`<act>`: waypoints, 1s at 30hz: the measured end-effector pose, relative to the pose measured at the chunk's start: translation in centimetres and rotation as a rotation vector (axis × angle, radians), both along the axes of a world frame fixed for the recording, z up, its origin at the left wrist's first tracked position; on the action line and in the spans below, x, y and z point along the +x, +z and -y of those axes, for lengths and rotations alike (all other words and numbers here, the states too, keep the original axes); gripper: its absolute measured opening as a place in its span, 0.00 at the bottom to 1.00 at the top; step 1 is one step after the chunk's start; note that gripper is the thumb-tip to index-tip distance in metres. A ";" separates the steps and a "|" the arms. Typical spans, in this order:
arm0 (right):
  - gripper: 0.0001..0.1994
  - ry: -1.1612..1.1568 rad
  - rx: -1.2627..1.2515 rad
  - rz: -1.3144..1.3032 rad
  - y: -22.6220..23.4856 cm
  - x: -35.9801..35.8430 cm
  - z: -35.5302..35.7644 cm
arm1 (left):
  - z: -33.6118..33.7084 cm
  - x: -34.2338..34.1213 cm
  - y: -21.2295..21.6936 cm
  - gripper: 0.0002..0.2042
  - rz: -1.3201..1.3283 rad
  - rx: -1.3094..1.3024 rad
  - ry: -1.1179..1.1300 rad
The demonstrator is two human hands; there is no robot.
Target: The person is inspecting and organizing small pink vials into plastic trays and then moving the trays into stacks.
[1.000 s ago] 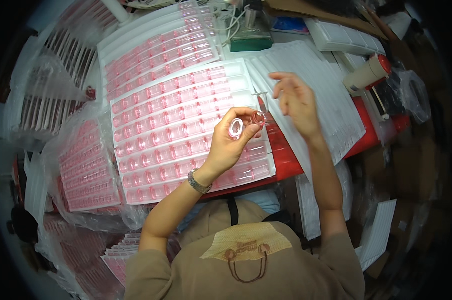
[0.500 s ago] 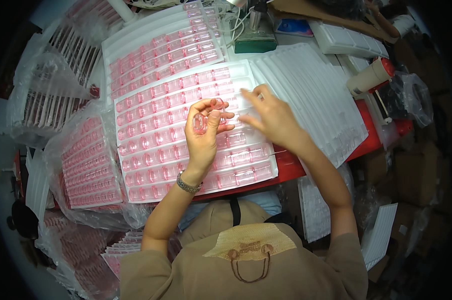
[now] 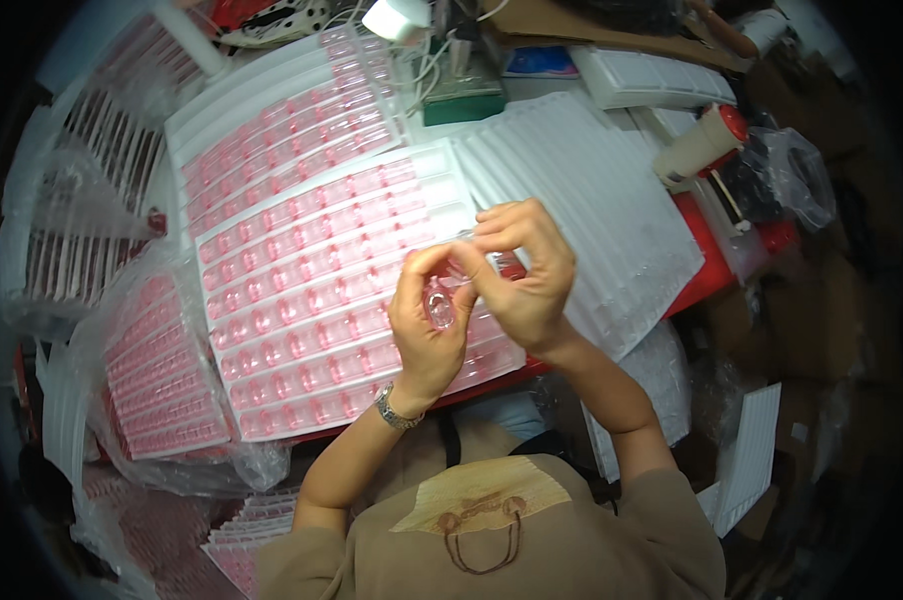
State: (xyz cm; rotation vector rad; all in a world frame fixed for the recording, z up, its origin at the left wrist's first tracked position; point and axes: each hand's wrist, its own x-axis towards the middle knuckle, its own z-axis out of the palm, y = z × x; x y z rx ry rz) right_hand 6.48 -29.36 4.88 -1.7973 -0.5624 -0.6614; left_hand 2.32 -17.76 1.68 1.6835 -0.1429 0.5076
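Observation:
My left hand (image 3: pixel 427 335), with a watch on its wrist, is closed around a small clear pink plastic piece (image 3: pixel 439 308) with a rounded end. Against its fingertips, my right hand (image 3: pixel 532 285) bends its thumb and fingers into a pinch. Whatever lies between those fingers is hidden and blurred. Both hands are above the lower right part of a white tray (image 3: pixel 437 185), where rows of clear pink plastic pieces (image 3: pixel 302 270) sit in long grooves. A few slots at the tray's upper right corner hold no pink pieces.
Behind lies another tray of pink pieces (image 3: pixel 282 140). White ribbed trays (image 3: pixel 592 200) are stacked on the right, beside a cream cylinder with a red lid (image 3: pixel 707 145). Plastic-wrapped trays (image 3: pixel 167 370) stand at left. A green-based device (image 3: pixel 462 105) and cables are at the back.
My right hand has come in to the left hand, its spread fingers now drawn into a pinch. The left hand has turned and shifted nearer to me. The whole view has shifted slightly.

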 end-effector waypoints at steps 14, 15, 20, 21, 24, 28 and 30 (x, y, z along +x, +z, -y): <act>0.12 -0.486 -1.329 -0.429 -9.7 13.5 28.1 | 0.1 -1.0 -1.4 0.13 0.092 0.720 -0.248; 0.12 -0.478 -1.329 -0.425 -9.6 13.5 27.7 | 0.3 -1.2 -1.4 0.11 0.088 0.823 -0.257; 0.15 -0.143 -0.103 -0.541 -2.5 8.6 17.4 | 0.1 -1.5 -1.8 0.14 0.155 0.853 -0.262; 0.14 0.060 0.022 -0.594 -1.9 6.6 13.9 | -0.6 -1.5 -1.8 0.14 0.109 0.744 -0.261; 0.12 0.354 0.235 -0.626 0.4 0.4 6.6 | -1.4 -1.2 -0.5 0.13 -0.106 0.223 -0.336; 0.14 0.503 0.259 -0.436 0.3 -0.9 1.6 | -4.0 -0.7 0.7 0.14 -0.309 -0.558 -0.569; 0.17 0.583 0.064 -0.422 0.7 0.2 0.3 | -5.7 -1.0 0.8 0.15 -0.313 -0.605 -0.575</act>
